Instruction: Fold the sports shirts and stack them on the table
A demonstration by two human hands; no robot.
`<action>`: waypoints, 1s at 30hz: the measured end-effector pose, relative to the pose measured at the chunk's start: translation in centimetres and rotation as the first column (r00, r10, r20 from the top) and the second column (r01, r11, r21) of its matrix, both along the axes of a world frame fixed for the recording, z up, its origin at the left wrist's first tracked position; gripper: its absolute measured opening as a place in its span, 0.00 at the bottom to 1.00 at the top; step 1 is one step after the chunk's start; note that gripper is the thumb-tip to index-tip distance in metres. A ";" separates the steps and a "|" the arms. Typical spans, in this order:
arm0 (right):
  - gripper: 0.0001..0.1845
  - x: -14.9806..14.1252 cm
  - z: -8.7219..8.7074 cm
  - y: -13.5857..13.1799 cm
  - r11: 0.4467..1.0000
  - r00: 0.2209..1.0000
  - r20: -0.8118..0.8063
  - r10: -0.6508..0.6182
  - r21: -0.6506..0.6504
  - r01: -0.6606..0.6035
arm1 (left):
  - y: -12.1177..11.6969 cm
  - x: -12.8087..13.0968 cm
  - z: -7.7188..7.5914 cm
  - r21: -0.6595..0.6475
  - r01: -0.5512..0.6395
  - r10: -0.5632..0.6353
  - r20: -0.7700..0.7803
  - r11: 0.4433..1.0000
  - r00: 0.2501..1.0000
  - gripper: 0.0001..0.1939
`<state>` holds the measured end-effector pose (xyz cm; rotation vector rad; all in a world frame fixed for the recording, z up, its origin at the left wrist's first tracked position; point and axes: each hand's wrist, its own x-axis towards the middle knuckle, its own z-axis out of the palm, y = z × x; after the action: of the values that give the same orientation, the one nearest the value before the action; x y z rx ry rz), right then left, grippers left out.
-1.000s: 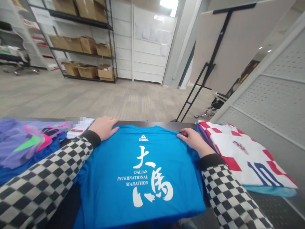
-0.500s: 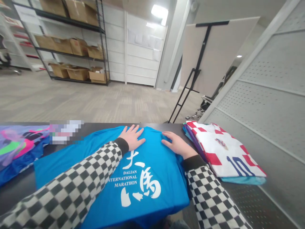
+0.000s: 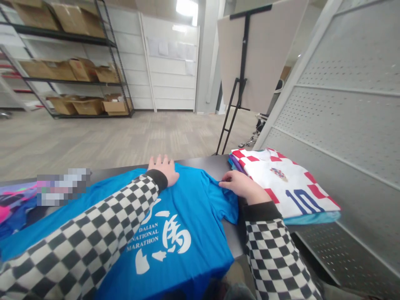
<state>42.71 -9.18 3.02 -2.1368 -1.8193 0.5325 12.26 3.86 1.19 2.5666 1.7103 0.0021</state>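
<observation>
Blue marathon T-shirt (image 3: 200, 246) under both hands (image 3: 164, 170) (image 3: 245, 187)

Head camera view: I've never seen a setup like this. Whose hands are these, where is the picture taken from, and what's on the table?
There is no machine here. These are a person's own left hand and right hand, filmed by one camera worn on the head, looking forward and down. The left hand rests on a blue Dalian International Marathon T-shirt. The right hand's fingers are at the shirt's edge; whether they grip it is hard to tell. On the dark table, a folded red-and-white checked number 10 jersey tops a stack on the right, and a colourful garment lies on the left.
</observation>
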 end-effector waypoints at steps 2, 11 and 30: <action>0.03 0.0 0.1 -0.2 1.000 0.999 0.030 -0.019 -0.018 0.019 | -2.1 2.8 -0.6 0.004 0.154 -0.154 0.085 0.988 0.984 0.37; 0.06 0.2 -0.2 -0.7 0.962 0.973 0.013 -0.229 0.157 0.224 | -4.8 6.3 -3.6 -0.050 0.264 -0.250 0.192 0.963 0.949 0.44; 0.07 5.9 7.9 0.3 0.946 0.918 0.250 -0.308 0.183 0.268 | -2.5 4.1 4.4 -0.033 0.177 -0.107 0.685 0.984 0.721 0.32</action>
<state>48.58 -8.88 10.96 -2.4126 -1.5659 0.0304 16.32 1.36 5.59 2.1874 1.1844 0.7440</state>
